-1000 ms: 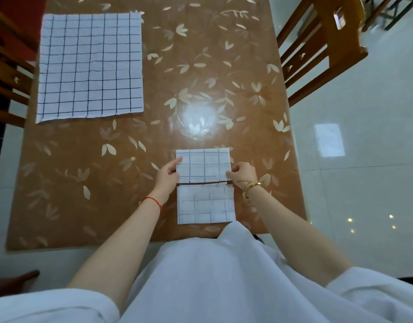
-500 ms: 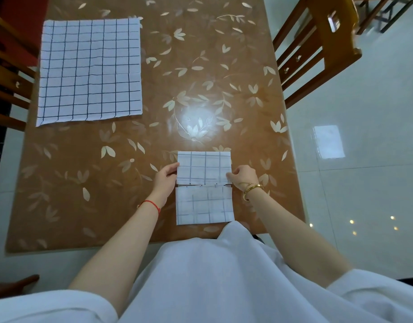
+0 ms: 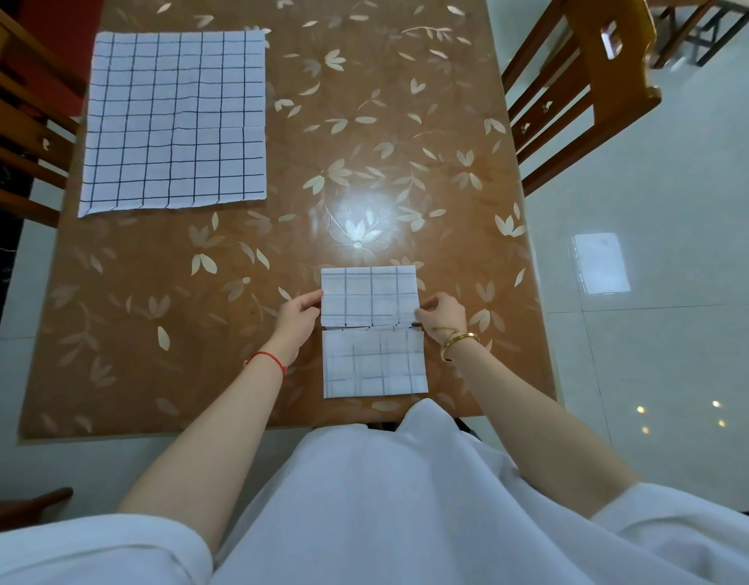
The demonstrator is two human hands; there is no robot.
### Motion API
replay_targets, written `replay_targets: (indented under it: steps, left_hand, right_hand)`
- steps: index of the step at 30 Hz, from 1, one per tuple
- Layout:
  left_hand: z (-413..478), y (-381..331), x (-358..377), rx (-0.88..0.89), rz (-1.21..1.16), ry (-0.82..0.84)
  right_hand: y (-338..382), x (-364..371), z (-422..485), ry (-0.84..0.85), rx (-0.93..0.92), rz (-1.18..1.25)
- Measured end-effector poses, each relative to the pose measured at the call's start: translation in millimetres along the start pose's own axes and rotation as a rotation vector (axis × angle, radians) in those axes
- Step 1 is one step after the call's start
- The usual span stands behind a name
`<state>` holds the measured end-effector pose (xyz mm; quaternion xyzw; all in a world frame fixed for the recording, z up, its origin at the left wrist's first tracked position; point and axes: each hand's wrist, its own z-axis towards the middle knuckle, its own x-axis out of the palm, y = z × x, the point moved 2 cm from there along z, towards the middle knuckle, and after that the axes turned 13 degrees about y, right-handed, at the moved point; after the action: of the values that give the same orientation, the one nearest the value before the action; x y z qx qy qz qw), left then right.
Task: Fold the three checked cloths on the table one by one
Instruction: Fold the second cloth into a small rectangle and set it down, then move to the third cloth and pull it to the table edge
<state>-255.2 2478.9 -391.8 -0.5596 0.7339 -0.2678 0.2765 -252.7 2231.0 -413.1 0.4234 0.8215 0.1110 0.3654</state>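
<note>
Cloth (image 3: 370, 295), maybe cotton, between left hand (image 3: 298, 320), right hand (image 3: 442, 316)

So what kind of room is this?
Probably a dining room in someone's home. There's a big table with a leafy pattern, wooden chairs pushed up to its sides, and a shiny tiled floor. Folding a checked cloth there fits a home too.

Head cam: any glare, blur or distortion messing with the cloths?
Head view: one glare patch on the glossy table, just beyond the folded cloth pinched by the left hand and right hand, not on it. Head view: grid lines on it and the flat cloth read sharp, no motion blur. Head view: wide-angle bows the table edges and splays the chairs; floor tiles mirror lights.
</note>
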Motion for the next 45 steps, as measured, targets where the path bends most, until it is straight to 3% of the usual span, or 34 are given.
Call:
replay_targets:
  steps: [14, 18, 22, 32, 45]
  left_hand:
    - [-8.6, -4.9, 7.0, 0.03, -0.046, -0.062]
    - [-11.4, -19.4, 15.0, 0.109, -0.055, -0.108]
    - [-14.4, -49.7, 42.0, 0.209, -0.088, -0.047]
    - [-45.9, -118.7, 188.3, 0.377, -0.104, 0.22]
    - [-106.1, -171.9, 449.1, 0.466, -0.166, 0.385]
  right_hand:
    - [-9.3, -5.9, -2.2, -0.091, 0.013, 0.178]
    - [-15.2, -20.3, -5.9, -0.121, 0.013, 0.423]
    - [-31.6, -49.0, -15.2, -0.175, -0.031, 0.674]
    - [-110.7, -157.2, -92.8, -0.342, -0.208, 1.147]
    - [-303.5, -336.5, -179.0, -0.519, -0.293, 1.144]
